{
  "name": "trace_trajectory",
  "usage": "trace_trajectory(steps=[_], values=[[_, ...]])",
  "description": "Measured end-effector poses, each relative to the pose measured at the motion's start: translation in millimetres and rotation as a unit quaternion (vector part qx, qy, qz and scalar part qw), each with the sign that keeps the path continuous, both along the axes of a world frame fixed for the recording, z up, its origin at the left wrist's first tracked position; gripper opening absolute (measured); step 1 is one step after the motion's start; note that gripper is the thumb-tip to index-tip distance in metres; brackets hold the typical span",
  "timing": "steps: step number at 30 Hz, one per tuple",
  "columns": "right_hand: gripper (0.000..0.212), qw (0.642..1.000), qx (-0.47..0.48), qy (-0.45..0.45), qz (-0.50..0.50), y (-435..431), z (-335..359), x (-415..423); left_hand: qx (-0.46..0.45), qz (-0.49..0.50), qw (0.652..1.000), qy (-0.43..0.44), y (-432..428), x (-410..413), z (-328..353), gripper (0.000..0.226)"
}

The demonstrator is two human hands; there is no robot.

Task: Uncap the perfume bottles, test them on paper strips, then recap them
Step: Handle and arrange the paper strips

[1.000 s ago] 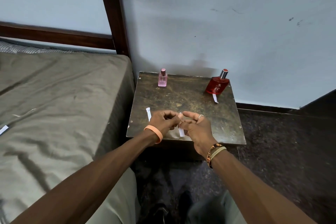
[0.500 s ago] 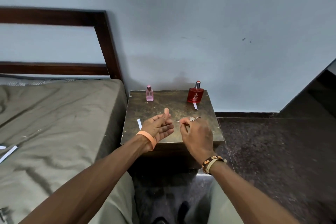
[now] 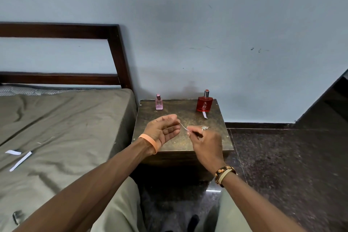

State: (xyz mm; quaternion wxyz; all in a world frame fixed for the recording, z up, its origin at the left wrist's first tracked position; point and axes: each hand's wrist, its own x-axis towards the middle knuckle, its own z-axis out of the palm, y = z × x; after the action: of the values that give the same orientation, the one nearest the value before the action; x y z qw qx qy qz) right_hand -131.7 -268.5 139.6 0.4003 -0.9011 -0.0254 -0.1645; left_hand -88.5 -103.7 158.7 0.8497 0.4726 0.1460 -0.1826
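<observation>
Low table (image 3: 216, 115), bed (image 3: 75, 128) with paper strips (image 3: 20, 161)

One camera sits on the person's head. It looks forward and down at a small table (image 3: 180, 108), which is close by. The wall (image 3: 207, 24) stands right behind the table, facing the camera. The bed (image 3: 66, 118) fills the left side and the floor (image 3: 291, 165) the right. The wide view bends the edges.

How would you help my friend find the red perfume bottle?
Look at the brown bedside table next to the bed. Two bottles stand along its back edge by the wall; the red perfume bottle is the right one. It is wide and deep red, while the pink bottle is slim and pale.
</observation>
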Motion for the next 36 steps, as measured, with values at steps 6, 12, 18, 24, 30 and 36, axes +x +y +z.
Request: trace_trajectory(steps=[6,12,18,24,30,36], values=[[0.021,0.980,0.176,0.093,-0.029,0.0,11.0,2.7,-0.032,-0.022,0.999,0.009,2.7,1.8,-1.0,0.031],[0.021,0.888,0.411,0.203,-0.041,0.8,12.7,6.4,0.028,-0.009,1.000,-0.009,-0.5,0.3,-3.1,0.026],[0.020,0.796,0.540,0.273,-0.032,-3.4,13.5,3.8,0.044,-0.010,0.999,-0.005,-1.5,2.2,-3.2,0.043],[0.018,0.995,0.076,0.043,-0.048,4.8,-1.5,-3.8,0.115,0.011,0.993,0.020,-19.6,-2.9,-10.4,0.039],[0.014,0.992,-0.107,-0.063,-0.002,1.2,-16.2,-6.7,0.077,0.027,0.997,0.004,-21.8,-4.0,-13.0,0.013],[0.014,0.993,-0.058,-0.093,-0.033,-8.3,-18.9,-9.4,0.037,-0.005,0.999,-0.018,-6.8,-5.2,-9.3,0.032]])
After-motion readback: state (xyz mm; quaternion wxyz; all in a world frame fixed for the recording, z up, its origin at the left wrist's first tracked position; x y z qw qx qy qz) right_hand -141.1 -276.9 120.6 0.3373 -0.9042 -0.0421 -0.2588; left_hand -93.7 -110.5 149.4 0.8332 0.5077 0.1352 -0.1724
